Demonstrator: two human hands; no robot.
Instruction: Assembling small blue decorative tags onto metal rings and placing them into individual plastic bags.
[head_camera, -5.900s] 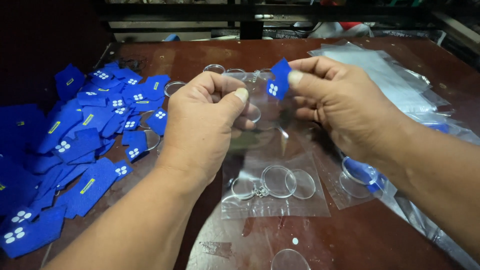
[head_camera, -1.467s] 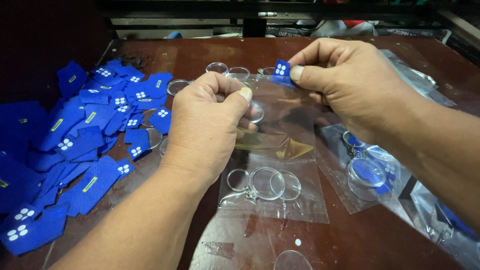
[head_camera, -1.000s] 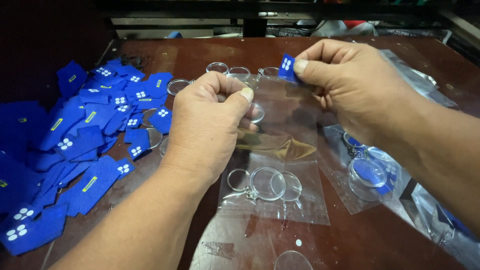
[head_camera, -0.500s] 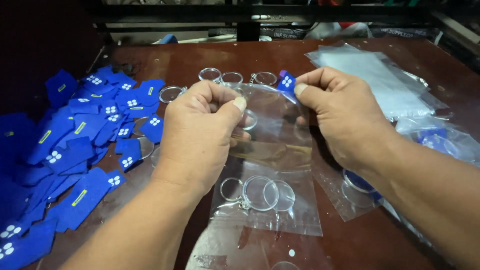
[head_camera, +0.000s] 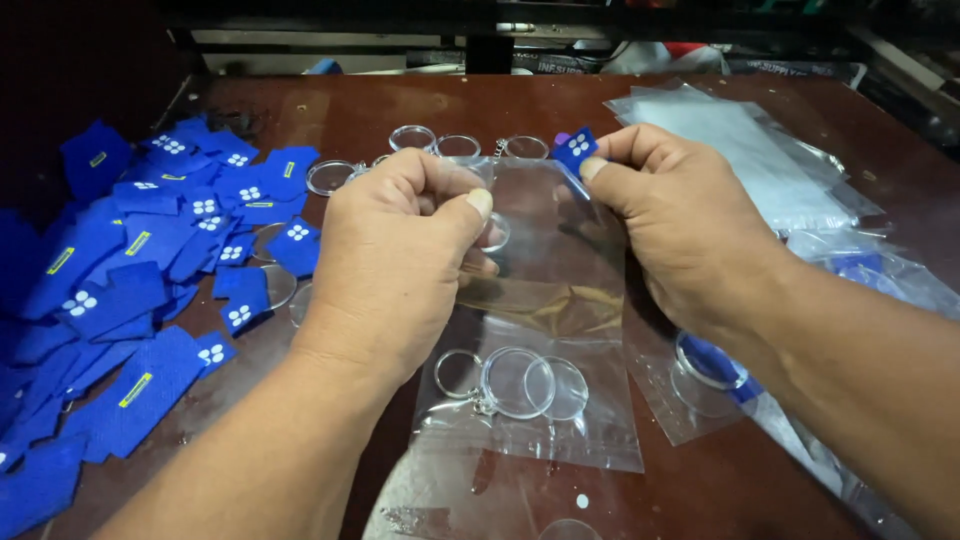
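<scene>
Left hand (head_camera: 395, 265) + right hand (head_camera: 680, 225) on clear bag (head_camera: 545, 290), blue tag (head_camera: 575, 150) in right grip.

You have a glossy clear plastic bag (head_camera: 560, 300), matt blue cloth tags (head_camera: 150, 260), and a worn reddish-brown wooden counter (head_camera: 420, 105).

A single head-worn camera looks steeply down and forward, close over the brown table (head_camera: 420, 110), sharing nothing.

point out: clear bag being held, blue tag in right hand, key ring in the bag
clear bag (head_camera: 555, 250), head view, its bare middle panel
blue tag (head_camera: 575, 148), head view, its face above the thumb
key ring (head_camera: 458, 372), head view, the ring's left rim
</scene>
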